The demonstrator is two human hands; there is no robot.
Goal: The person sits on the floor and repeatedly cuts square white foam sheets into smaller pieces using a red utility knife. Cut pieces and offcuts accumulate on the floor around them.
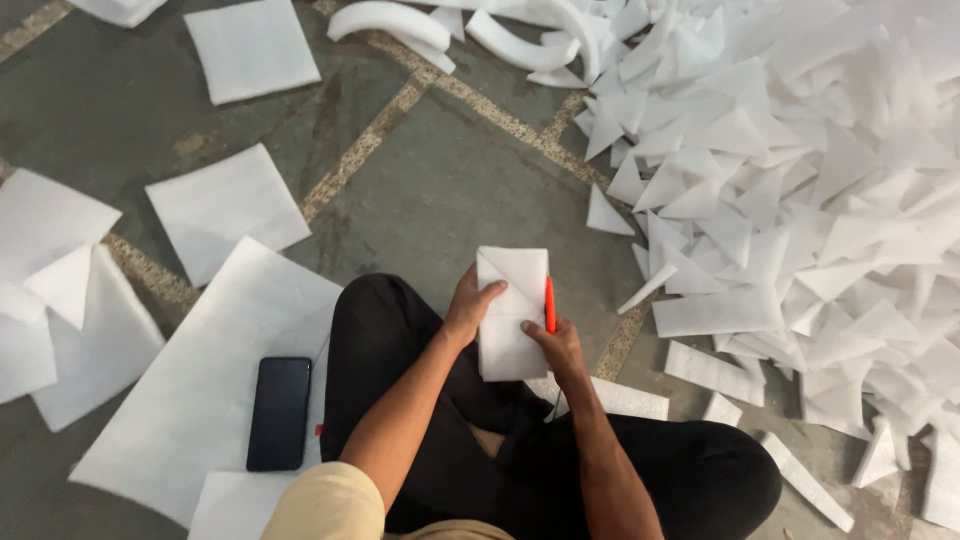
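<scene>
I sit cross-legged on a stone floor. My left hand (470, 305) grips the left edge of a folded white foam sheet (512, 315) held upright in front of my lap. My right hand (558, 345) holds the sheet's lower right edge and also pinches a slim red cutter (549, 305) that lies along the sheet's right side, pointing up. The sheet shows a diagonal fold or cut line across its upper part.
A big pile of white triangular foam offcuts (790, 170) fills the right side. Square foam sheets (225, 205) lie on the floor at left. A black phone (279, 412) rests on a large sheet (215, 370) beside my left knee. Foam strips (610, 398) lie by my right knee.
</scene>
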